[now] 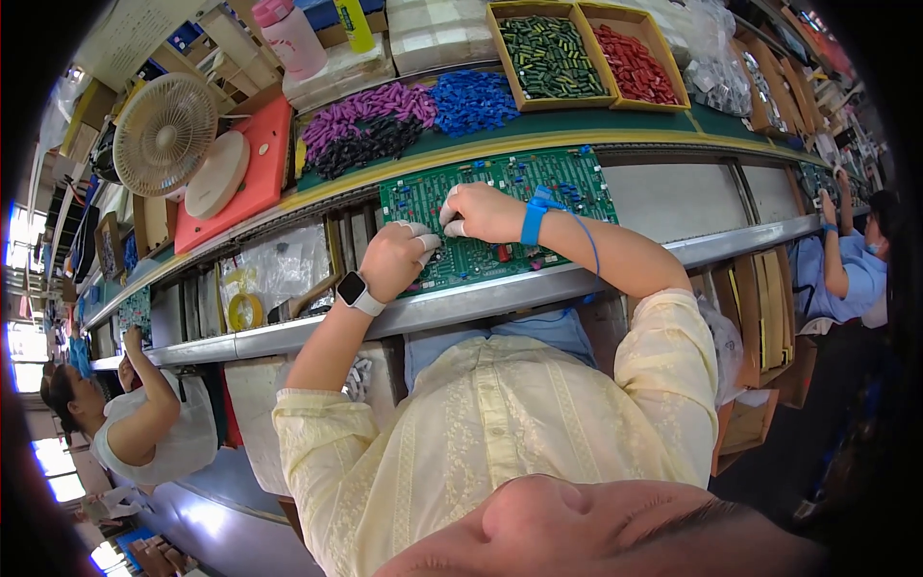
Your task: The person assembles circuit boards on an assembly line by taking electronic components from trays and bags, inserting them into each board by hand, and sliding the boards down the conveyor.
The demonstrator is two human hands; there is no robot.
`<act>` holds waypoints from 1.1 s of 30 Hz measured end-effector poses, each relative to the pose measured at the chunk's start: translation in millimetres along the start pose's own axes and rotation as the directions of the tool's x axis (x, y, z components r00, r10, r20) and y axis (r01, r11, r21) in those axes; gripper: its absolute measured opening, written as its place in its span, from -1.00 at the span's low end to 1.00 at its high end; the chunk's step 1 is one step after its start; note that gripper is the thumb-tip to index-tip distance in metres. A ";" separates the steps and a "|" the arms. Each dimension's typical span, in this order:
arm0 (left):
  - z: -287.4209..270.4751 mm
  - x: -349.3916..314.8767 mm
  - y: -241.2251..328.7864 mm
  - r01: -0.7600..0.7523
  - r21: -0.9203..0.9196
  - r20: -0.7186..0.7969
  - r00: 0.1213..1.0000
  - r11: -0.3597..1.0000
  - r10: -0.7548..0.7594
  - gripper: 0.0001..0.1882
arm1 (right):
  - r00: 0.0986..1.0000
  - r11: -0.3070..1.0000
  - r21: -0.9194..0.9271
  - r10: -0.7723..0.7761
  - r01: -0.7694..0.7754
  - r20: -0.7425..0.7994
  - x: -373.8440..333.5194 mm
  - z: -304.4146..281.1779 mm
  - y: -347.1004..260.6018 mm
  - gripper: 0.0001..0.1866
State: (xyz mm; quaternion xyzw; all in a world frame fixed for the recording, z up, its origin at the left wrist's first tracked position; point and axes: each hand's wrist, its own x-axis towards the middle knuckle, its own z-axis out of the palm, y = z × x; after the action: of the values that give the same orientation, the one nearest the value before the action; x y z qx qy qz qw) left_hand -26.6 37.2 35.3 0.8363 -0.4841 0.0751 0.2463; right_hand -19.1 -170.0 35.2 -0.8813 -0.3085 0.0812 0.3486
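A green circuit board (567, 197) dotted with small blue, red and dark components lies across the metal rails in front of me. Over its left part is my left hand (396, 255), fingers bent and closed at the board's surface, with white finger cots on the tips. Just right of it, my right hand (484, 212) also has its capped fingers drawn together, pointing down at the board. Whatever either set of fingertips holds is too small or hidden to make out. A blue wrist strap (536, 219) with a cord circles my right wrist; a watch (356, 289) is on my left.
Behind the board sit piles of purple parts (370, 104), black parts (358, 147) and blue parts (473, 100). Boxes hold green parts (550, 58) and red parts (635, 63). A fan (165, 133) stands at left. Co-workers sit on both sides along the metal rail (452, 306).
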 end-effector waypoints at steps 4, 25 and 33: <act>-2.3 -2.0 0.6 -0.020 -0.027 -0.033 0.999 0.999 0.019 -0.79 | 0.996 0.999 -0.032 0.014 -0.017 -0.090 3.6 3.9 -6.9 -0.82; -105.5 -266.6 7.7 0.874 -0.300 0.154 0.440 0.382 -0.885 -0.77 | 0.999 0.989 -0.146 0.030 -0.023 0.043 7.5 5.9 -19.3 -0.85; -89.9 -326.5 -4.7 0.937 0.182 0.124 0.277 0.297 -0.953 -0.77 | 0.998 0.986 -0.162 0.037 -0.029 0.045 7.6 6.7 -27.0 -0.85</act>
State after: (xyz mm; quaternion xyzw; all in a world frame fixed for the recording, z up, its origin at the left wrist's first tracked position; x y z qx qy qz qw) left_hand -182.3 335.0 -7.2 0.9710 0.0855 -0.1556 0.1599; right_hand -28.6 -146.3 48.8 -0.9095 -0.3077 0.0826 0.2672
